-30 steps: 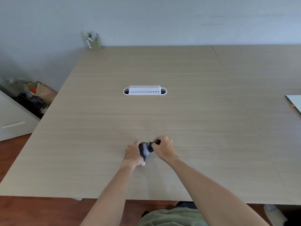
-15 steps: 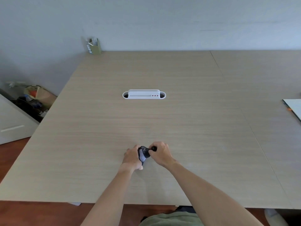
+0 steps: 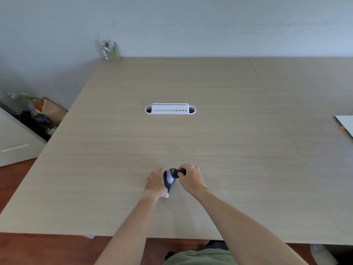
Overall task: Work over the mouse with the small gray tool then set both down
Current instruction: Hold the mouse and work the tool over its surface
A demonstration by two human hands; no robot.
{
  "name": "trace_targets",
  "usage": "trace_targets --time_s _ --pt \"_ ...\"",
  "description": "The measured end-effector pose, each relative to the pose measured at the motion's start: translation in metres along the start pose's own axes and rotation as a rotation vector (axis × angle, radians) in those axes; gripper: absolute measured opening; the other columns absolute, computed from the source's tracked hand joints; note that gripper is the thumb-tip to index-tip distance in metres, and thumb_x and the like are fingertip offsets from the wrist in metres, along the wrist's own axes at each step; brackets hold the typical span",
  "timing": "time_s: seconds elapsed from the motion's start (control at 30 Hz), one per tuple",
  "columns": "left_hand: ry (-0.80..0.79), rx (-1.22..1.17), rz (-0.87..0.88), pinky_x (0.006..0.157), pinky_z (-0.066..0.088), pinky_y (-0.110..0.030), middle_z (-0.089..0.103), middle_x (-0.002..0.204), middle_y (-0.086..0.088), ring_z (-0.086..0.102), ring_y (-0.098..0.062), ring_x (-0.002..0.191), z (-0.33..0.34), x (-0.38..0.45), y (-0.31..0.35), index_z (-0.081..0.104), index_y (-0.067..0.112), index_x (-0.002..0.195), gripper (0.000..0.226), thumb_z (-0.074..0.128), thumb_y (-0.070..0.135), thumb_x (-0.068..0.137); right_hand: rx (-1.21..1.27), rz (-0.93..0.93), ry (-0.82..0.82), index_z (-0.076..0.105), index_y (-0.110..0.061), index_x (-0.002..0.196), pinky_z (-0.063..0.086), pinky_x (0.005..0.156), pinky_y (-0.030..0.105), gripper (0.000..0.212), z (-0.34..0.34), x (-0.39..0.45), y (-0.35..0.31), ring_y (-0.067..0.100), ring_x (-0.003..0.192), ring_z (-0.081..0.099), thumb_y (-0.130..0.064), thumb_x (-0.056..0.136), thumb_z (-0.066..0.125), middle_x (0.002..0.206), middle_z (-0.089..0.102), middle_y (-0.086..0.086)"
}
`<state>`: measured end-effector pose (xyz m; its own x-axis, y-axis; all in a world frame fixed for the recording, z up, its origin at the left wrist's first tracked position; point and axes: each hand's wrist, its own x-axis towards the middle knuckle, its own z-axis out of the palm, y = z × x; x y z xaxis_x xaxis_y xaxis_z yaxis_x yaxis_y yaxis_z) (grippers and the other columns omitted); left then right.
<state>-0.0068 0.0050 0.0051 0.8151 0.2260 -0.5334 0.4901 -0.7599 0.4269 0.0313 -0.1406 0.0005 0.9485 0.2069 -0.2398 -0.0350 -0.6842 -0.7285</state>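
Tabletop [image 3: 210, 142]: left hand [image 3: 155, 183] clasps mouse [image 3: 169, 180], right hand [image 3: 191, 178] prob. tool.

Both forearms bare to the bottom of the view, no sleeves, watch or rings showing; left hand [image 3: 156, 183] and right hand [image 3: 191, 178] ungloved; an olive-green garment [image 3: 200, 257] covers the torso

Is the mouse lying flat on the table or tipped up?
Tipped up. The left hand holds the mouse on edge, its pale face turned toward the right hand, which grips a dark tool against it.
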Motion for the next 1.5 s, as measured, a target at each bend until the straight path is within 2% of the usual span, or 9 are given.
trace_targets --time_s 0.13,0.27,0.37,0.5,0.8,1.0,1.2,1.33,1.5 --pt "-0.018 0.011 0.011 0.101 0.049 -0.043 0.049 0.131 -0.009 0.049 -0.031 0.123 -0.001 0.000 0.000 0.042 0.029 0.142 0.096 0.087 0.006 0.060 -0.027 0.023 0.142 0.062 -0.010 0.078 0.044 0.052 0.034 0.013 -0.001 0.001 -0.002 0.027 0.065 0.059 -0.010 0.083 0.051 0.076 0.064 0.004" --pt "-0.013 0.061 0.024 0.098 0.052 -0.044 0.051 0.130 -0.008 0.048 -0.031 0.124 -0.002 0.000 0.003 0.043 0.029 0.141 0.094 0.087 0.006 0.062 0.085 -0.004 0.018 0.062 -0.015 0.072 0.048 0.052 0.034 0.008 -0.004 0.003 -0.002 0.021 0.064 0.060 -0.015 0.071 0.053 0.069 0.065 0.000" --pt "0.001 0.076 0.014 0.091 0.053 -0.040 0.046 0.126 -0.007 0.042 -0.029 0.124 0.001 -0.001 0.006 0.042 0.033 0.140 0.089 0.081 0.009 0.064 0.072 -0.017 -0.020 0.062 -0.016 0.072 0.051 0.057 0.035 0.009 -0.001 0.004 0.004 0.019 0.066 0.060 -0.015 0.075 0.054 0.070 0.065 0.000" --pt "0.033 0.046 0.006 0.094 0.050 -0.038 0.044 0.125 -0.007 0.040 -0.029 0.123 0.009 -0.002 0.007 0.040 0.035 0.139 0.078 0.072 0.015 0.070 0.075 -0.023 -0.021 0.061 -0.014 0.074 0.049 0.058 0.036 0.008 0.000 0.008 0.007 0.020 0.066 0.057 -0.015 0.080 0.055 0.071 0.064 0.001" --pt "0.019 0.077 0.001 0.098 0.049 -0.038 0.046 0.127 -0.010 0.044 -0.031 0.123 0.004 -0.005 0.011 0.039 0.029 0.142 0.081 0.076 0.015 0.072 0.143 -0.036 -0.033 0.063 -0.020 0.071 0.041 0.051 0.013 0.008 0.000 0.005 -0.001 0.005 0.063 0.055 -0.013 0.075 0.059 0.069 0.063 -0.009" --pt "0.031 0.044 0.000 0.096 0.050 -0.040 0.049 0.126 -0.009 0.047 -0.029 0.122 0.003 -0.004 0.009 0.043 0.019 0.136 0.078 0.080 0.016 0.067 0.057 0.011 -0.042 0.059 -0.020 0.074 0.044 0.058 0.029 0.008 0.004 0.010 0.007 0.020 0.070 0.057 -0.014 0.078 0.058 0.077 0.064 0.001" --pt "0.054 -0.025 -0.030 0.095 0.050 -0.040 0.052 0.124 -0.010 0.050 -0.029 0.120 0.004 -0.006 0.008 0.045 0.006 0.120 0.069 0.084 0.014 0.063 0.146 0.007 0.059 0.064 -0.011 0.077 0.044 0.058 0.028 0.005 -0.002 0.009 0.003 0.018 0.066 0.055 -0.013 0.079 0.060 0.070 0.064 -0.001" --pt "0.059 -0.078 -0.028 0.093 0.052 -0.040 0.053 0.122 -0.009 0.052 -0.029 0.118 0.002 -0.007 0.007 0.047 0.005 0.119 0.069 0.085 0.011 0.062 0.082 -0.009 -0.059 0.068 -0.011 0.081 0.044 0.059 0.025 0.007 -0.005 0.005 0.002 0.020 0.073 0.059 -0.011 0.078 0.061 0.077 0.067 0.002" --pt "0.055 -0.092 -0.025 0.092 0.054 -0.043 0.056 0.120 -0.010 0.056 -0.029 0.112 0.000 -0.008 0.007 0.049 0.005 0.119 0.071 0.086 0.011 0.059 -0.049 0.050 0.108 0.058 -0.013 0.082 0.038 0.055 0.030 0.008 -0.009 0.006 0.001 0.028 0.068 0.058 -0.014 0.085 0.050 0.078 0.063 0.004"
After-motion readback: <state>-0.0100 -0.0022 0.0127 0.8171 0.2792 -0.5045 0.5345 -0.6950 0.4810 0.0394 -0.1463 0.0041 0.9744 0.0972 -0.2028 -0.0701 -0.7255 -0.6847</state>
